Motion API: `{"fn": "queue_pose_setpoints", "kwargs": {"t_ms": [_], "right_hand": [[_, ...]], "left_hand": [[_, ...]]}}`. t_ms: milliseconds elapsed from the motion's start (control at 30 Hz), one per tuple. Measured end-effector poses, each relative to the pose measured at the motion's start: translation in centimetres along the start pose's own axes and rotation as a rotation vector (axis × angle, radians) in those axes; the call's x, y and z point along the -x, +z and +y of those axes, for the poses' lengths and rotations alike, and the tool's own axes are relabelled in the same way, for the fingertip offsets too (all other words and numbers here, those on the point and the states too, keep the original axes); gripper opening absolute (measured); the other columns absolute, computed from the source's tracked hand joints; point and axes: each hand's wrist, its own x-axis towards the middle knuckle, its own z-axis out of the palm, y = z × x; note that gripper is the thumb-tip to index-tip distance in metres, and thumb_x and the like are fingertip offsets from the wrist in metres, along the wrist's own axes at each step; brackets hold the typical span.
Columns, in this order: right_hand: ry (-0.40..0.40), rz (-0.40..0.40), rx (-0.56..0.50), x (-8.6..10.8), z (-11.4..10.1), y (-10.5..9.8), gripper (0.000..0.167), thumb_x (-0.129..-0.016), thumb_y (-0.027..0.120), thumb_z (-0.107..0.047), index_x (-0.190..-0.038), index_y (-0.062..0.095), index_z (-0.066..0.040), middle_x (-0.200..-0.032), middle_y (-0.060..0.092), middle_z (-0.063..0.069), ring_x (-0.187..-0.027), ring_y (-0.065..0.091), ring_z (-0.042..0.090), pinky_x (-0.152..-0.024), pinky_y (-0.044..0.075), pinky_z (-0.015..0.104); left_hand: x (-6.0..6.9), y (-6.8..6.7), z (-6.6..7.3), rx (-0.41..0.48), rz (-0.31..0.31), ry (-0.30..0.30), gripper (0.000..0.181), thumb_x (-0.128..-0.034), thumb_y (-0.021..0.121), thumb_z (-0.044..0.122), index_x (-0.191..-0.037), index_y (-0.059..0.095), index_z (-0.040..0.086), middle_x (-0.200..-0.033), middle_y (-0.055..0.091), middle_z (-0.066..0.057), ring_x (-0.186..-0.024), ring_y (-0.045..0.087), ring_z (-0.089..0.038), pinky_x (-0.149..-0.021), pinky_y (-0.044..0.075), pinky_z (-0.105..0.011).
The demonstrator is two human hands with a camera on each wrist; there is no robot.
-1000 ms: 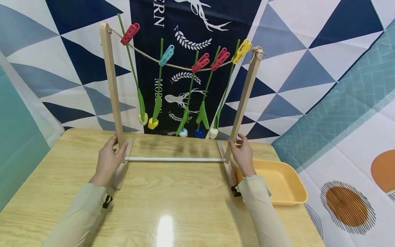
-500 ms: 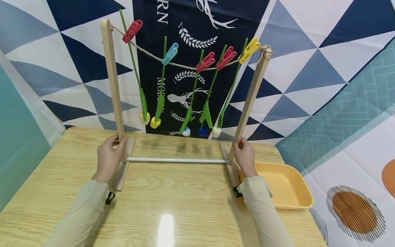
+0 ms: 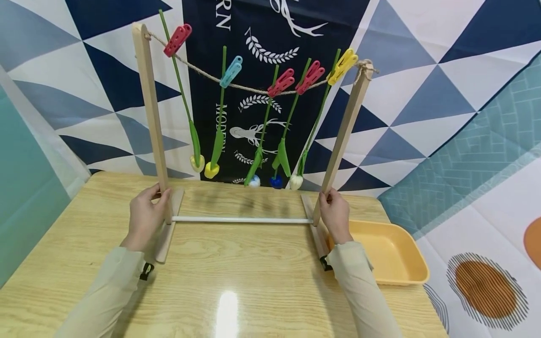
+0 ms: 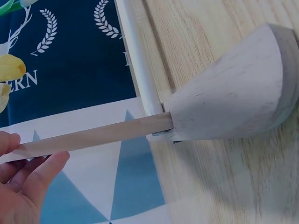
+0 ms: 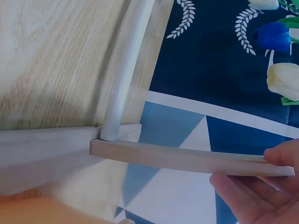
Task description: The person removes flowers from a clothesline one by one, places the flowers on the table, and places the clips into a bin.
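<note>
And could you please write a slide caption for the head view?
Left hand and right hand grip the wooden posts, five tulips hanging upside down from the rope on clothespins.

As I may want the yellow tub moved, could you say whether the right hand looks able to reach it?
Probably yes: the yellow tub lies close by, though the right hand grips the right wooden post.

The posts are smooth, matt wood, the feet matt, greyer wood. The rod is smooth with a soft sheen, its material unclear. The cord is rough twisted fibre, the pegs smooth plastic. The tray is smooth plastic, the table glossy wood grain, the backdrop creased cloth.
</note>
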Motion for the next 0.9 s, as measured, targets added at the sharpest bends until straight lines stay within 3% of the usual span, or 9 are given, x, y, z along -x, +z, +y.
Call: {"fn": "queue_pose_setpoints", "kwargs": {"t_ms": [300,467,600,900], "right_hand": [[-0.016,0.012,0.004,1.1,-0.2,-0.8,0.020,-0.093,0.054,-0.014,-0.094,0.063,0.004,-0.089,0.068,0.023,-0.078,0.066,0.033,-0.070,0.054,0.044],[-0.040,0.027,0.017,1.7,0.0,-1.1,0.018,-0.092,0.056,-0.012,-0.094,0.064,0.004,-0.086,0.068,0.023,-0.075,0.066,0.032,-0.067,0.054,0.044],[-0.047,0.031,0.010,2.1,0.1,-1.2,0.017,-0.092,0.056,-0.012,-0.093,0.064,0.004,-0.085,0.069,0.022,-0.074,0.066,0.032,-0.067,0.054,0.044],[-0.042,0.030,-0.006,2.6,0.5,-1.3,0.018,-0.093,0.055,-0.011,-0.099,0.064,0.003,-0.087,0.069,0.021,-0.077,0.067,0.032,-0.067,0.055,0.044]], "left_hand": [[0.2,-0.2,0.0,-0.018,0.018,0.042,0.029,-0.0928,0.058,0.017,-0.113,0.065,-0.004,-0.099,0.066,-0.025,-0.089,0.066,-0.037,-0.064,0.055,-0.038],[0.6,-0.3,0.1,-0.020,0.037,0.063,0.027,-0.0915,0.060,0.016,-0.110,0.067,-0.003,-0.096,0.067,-0.024,-0.086,0.066,-0.036,-0.061,0.051,-0.015],[0.8,-0.4,0.1,-0.013,0.051,0.075,0.026,-0.0910,0.061,0.015,-0.109,0.068,-0.002,-0.094,0.068,-0.023,-0.084,0.066,-0.037,-0.060,0.034,0.004],[1.1,-0.4,0.0,-0.006,0.051,0.075,0.026,-0.0905,0.062,0.014,-0.109,0.067,-0.004,-0.095,0.067,-0.024,-0.084,0.066,-0.037,-0.060,0.030,0.007]]}}
